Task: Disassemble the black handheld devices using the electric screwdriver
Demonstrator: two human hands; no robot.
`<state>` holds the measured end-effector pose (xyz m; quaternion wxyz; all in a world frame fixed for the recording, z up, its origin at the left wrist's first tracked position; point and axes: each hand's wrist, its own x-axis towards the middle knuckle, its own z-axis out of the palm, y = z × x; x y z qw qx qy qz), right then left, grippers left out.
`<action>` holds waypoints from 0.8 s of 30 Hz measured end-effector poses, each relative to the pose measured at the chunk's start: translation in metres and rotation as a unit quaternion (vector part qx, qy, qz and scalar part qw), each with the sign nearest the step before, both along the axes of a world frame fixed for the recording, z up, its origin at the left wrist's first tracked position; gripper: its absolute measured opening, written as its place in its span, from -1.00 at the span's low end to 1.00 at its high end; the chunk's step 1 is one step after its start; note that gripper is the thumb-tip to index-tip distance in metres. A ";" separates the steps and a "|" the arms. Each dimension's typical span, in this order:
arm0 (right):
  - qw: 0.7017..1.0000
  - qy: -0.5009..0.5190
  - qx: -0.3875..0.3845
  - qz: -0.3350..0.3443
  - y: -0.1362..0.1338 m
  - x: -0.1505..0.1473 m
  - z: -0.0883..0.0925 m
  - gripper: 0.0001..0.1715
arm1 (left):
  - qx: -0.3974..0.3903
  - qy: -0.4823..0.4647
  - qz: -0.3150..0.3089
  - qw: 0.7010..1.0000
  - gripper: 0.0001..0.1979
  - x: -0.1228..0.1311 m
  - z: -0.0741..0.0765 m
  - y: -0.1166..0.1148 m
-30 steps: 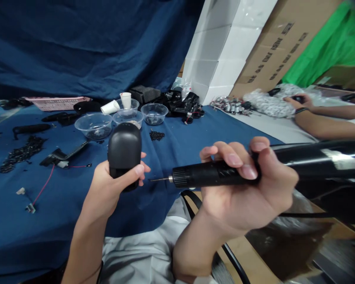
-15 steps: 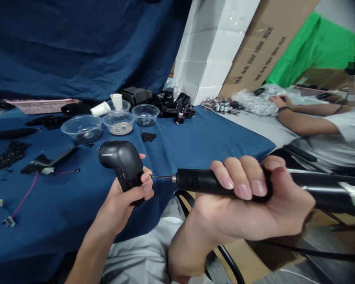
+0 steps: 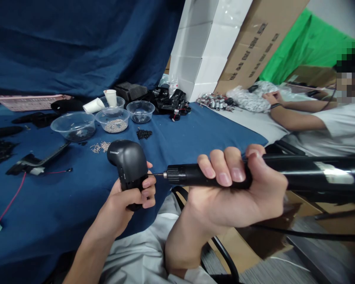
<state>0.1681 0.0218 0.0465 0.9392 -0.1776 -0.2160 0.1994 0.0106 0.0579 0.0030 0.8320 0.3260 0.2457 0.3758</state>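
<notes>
My left hand [image 3: 127, 201] grips a matte black plastic housing [image 3: 126, 157] with a rounded, curved head, its fingers wrapped around the lower part. My right hand [image 3: 233, 185] is closed around a black electric screwdriver [image 3: 183, 174], which lies nearly level and points left. Its thin metal bit [image 3: 157, 174] reaches the side of the housing by my left fingers. The exact contact spot is hidden by those fingers.
A blue cloth [image 3: 62, 197] covers the table, with transparent plastic bowls [image 3: 112, 120], loose screws [image 3: 99, 147], black parts [image 3: 165, 100] and a red wire [image 3: 13, 201] on it. A co-worker's arm [image 3: 296, 120] lies at the right. White foam boxes [image 3: 198, 51] stand behind.
The housing has tilted from upright, its rounded head now leaning left. The screwdriver has swung level, and its bit has come against the housing. The view has drifted, shifting the table scene left.
</notes>
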 end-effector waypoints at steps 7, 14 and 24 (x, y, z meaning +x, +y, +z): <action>1.000 0.002 0.002 -0.008 0.001 0.003 0.000 -0.81 | 0.014 -0.042 -0.032 0.999 -0.43 0.000 -0.014 0.004; 0.995 -0.082 0.050 0.024 -0.012 -0.007 -0.004 -0.80 | -0.020 -0.036 -0.043 0.998 -0.41 -0.003 -0.006 0.000; 0.980 -0.179 -0.007 0.082 -0.043 0.005 0.000 -0.68 | -0.060 -0.016 -0.133 0.989 -0.37 -0.003 0.002 0.000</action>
